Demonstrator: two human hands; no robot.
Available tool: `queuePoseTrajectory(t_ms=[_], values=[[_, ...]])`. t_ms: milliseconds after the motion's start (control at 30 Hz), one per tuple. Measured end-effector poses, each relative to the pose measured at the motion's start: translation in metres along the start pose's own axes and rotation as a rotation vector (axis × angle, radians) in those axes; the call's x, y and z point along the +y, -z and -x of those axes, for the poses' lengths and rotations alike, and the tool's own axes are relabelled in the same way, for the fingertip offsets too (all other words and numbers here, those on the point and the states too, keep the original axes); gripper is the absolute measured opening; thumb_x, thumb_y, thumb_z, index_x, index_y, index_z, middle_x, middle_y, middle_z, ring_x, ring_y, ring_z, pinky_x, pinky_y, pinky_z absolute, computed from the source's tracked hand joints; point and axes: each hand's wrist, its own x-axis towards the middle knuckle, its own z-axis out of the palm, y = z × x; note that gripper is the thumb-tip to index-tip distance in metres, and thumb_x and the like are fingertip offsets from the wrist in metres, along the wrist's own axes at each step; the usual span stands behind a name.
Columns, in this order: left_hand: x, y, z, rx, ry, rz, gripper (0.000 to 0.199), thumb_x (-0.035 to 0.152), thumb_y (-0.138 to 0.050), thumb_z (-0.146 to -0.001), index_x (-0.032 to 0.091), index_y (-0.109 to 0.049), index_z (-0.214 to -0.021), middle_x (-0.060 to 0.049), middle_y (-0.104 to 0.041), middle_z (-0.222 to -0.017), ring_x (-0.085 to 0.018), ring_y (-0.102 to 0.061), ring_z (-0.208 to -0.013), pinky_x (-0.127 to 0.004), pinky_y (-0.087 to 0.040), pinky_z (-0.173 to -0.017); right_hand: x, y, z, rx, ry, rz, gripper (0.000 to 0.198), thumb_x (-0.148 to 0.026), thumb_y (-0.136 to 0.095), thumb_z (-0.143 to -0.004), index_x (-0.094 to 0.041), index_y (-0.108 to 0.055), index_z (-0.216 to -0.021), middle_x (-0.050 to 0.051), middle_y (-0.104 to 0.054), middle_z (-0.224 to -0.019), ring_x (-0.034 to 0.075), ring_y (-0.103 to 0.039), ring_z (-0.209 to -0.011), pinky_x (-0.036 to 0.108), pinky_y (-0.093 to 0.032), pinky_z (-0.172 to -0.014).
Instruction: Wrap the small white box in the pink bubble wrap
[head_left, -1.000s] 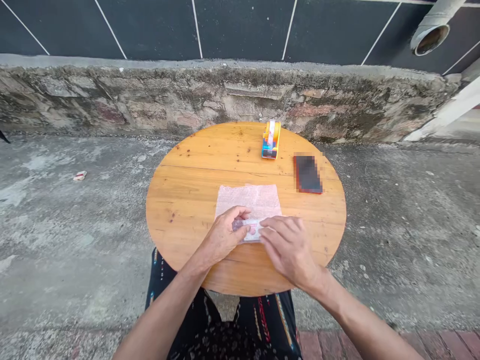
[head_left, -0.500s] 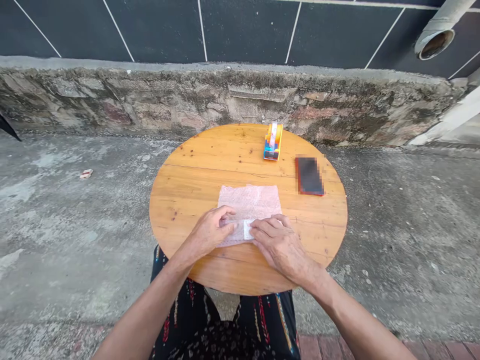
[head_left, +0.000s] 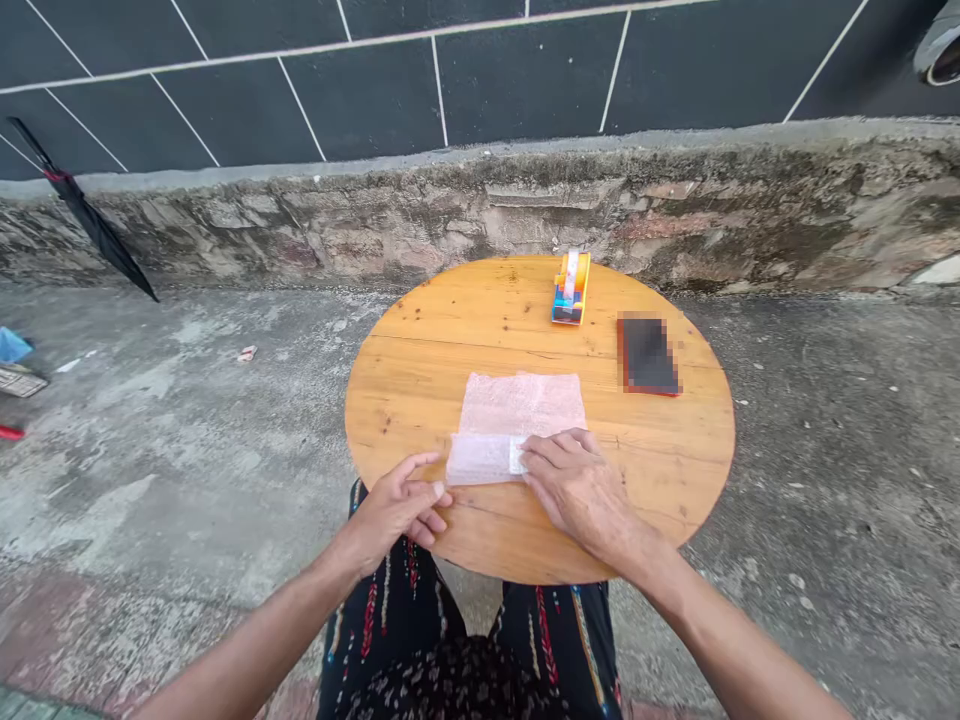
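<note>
A pinkish, translucent sheet of bubble wrap (head_left: 525, 400) lies on the round wooden table (head_left: 405, 390), its near edge folded over into a flat strip. Within the fold, a small white piece (head_left: 517, 455) shows beside my fingertips. My right hand (head_left: 574, 490) grips the right end of the folded strip, fingers together and bent over it; the thumb is mostly hidden. Just left of the wrap, at the table's near edge, my left hand (head_left: 405, 505) is open with fingers apart, touching nothing that I can make out.
A tape dispenser (head_left: 571, 288) with a yellow roll stands at the table's back. Right of it lies a dark, pixelated flat object with a red edge (head_left: 649, 356). A closed black umbrella (head_left: 94, 225) leans on the wall at left.
My left hand has come off the bubble wrap and moved left and toward me. The right hand stays on the folded strip. The view has turned left, bringing the umbrella into sight.
</note>
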Motion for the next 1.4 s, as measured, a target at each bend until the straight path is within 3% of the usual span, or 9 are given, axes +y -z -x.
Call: queuePoseTrajectory(t_ms=[133, 333, 467, 600, 767, 867, 1133, 1300, 1400], values=[[0.010, -0.004, -0.013, -0.015, 0.092, 0.055, 0.068, 0.045, -0.072, -0.074, 0.022, -0.040, -0.129, -0.008, -0.069, -0.088, -0.015, -0.068, -0.064, -0.023, -0.053, -0.053, -0.001, 0.001, -0.002, -0.018, 0.007, 0.032, 0.013, -0.017, -0.050, -0.093, -0.018, -0.063, -0.092, 0.006, -0.066, -0.100, 0.022, -0.053, -0.090, 0.039, -0.035, -0.086], [0.023, -0.007, -0.023, -0.080, 0.185, 0.014, 0.048, 0.046, -0.079, -0.062, 0.013, -0.056, -0.088, -0.007, -0.067, -0.084, -0.016, -0.068, -0.066, -0.022, -0.054, -0.050, -0.002, 0.000, -0.004, -0.043, 0.020, 0.063, 0.012, -0.012, -0.051, -0.090, -0.018, -0.062, -0.094, 0.006, -0.064, -0.098, 0.022, -0.053, -0.089, 0.039, -0.034, -0.086], [0.028, -0.019, -0.023, -0.018, 0.180, 0.014, 0.043, 0.043, -0.081, -0.059, 0.013, -0.057, -0.079, -0.001, -0.062, -0.071, -0.015, -0.066, -0.061, -0.024, -0.055, -0.051, -0.003, 0.003, -0.005, -0.039, 0.035, 0.080, 0.018, -0.012, -0.053, -0.088, -0.019, -0.062, -0.101, 0.008, -0.063, -0.099, 0.024, -0.053, -0.092, 0.039, -0.034, -0.085], [0.030, -0.029, -0.025, 0.026, 0.189, 0.072, 0.039, 0.037, -0.081, -0.060, 0.013, -0.059, -0.081, 0.000, -0.059, -0.064, -0.014, -0.064, -0.056, -0.025, -0.056, -0.051, -0.005, 0.005, -0.006, -0.058, 0.042, 0.101, 0.018, -0.011, -0.053, -0.086, -0.019, -0.062, -0.099, 0.009, -0.062, -0.099, 0.025, -0.053, -0.093, 0.040, -0.033, -0.083], [0.031, -0.035, -0.026, 0.029, 0.164, 0.164, 0.037, 0.031, -0.077, -0.067, 0.010, -0.064, -0.094, -0.008, -0.070, -0.082, -0.016, -0.067, -0.066, -0.027, -0.058, -0.058, -0.006, 0.005, -0.006, -0.063, 0.036, 0.105, 0.018, -0.009, -0.053, -0.085, -0.019, -0.061, -0.097, 0.008, -0.061, -0.099, 0.025, -0.053, -0.093, 0.041, -0.032, -0.082], [0.032, -0.040, -0.027, 0.080, 0.145, 0.202, 0.032, 0.027, -0.076, -0.069, 0.009, -0.064, -0.092, -0.010, -0.071, -0.083, -0.016, -0.068, -0.066, -0.026, -0.058, -0.058, -0.006, 0.005, -0.006, -0.059, 0.036, 0.097, 0.018, -0.008, -0.054, -0.083, -0.019, -0.061, -0.096, 0.009, -0.061, -0.100, 0.026, -0.052, -0.093, 0.040, -0.032, -0.082], [0.036, -0.052, -0.031, 0.195, 0.097, 0.151, 0.028, 0.013, -0.069, -0.072, 0.012, -0.054, -0.096, -0.004, -0.067, -0.072, -0.010, -0.061, -0.050, -0.022, -0.054, -0.051, -0.008, 0.007, -0.006, -0.067, 0.034, 0.117, 0.015, -0.012, -0.053, -0.086, -0.020, -0.060, -0.097, 0.009, -0.061, -0.100, 0.026, -0.052, -0.091, 0.040, -0.032, -0.083], [0.034, -0.050, -0.028, 0.152, 0.123, 0.215, 0.037, 0.026, -0.072, -0.072, 0.015, -0.053, -0.102, -0.003, -0.067, -0.080, -0.011, -0.061, -0.053, -0.025, -0.054, -0.051, -0.007, 0.006, -0.005, -0.082, 0.023, 0.117, 0.017, -0.011, -0.054, -0.086, -0.019, -0.060, -0.099, 0.009, -0.061, -0.101, 0.026, -0.052, -0.092, 0.041, -0.033, -0.083], [0.029, -0.047, -0.031, 0.105, 0.161, 0.207, 0.046, 0.039, -0.078, -0.066, 0.014, -0.057, -0.099, -0.002, -0.066, -0.078, -0.007, -0.054, -0.047, -0.021, -0.048, -0.043, -0.006, 0.005, -0.004, -0.089, 0.025, 0.111, 0.019, -0.011, -0.052, -0.087, -0.020, -0.060, -0.102, 0.008, -0.060, -0.103, 0.026, -0.052, -0.095, 0.041, -0.033, -0.085]])
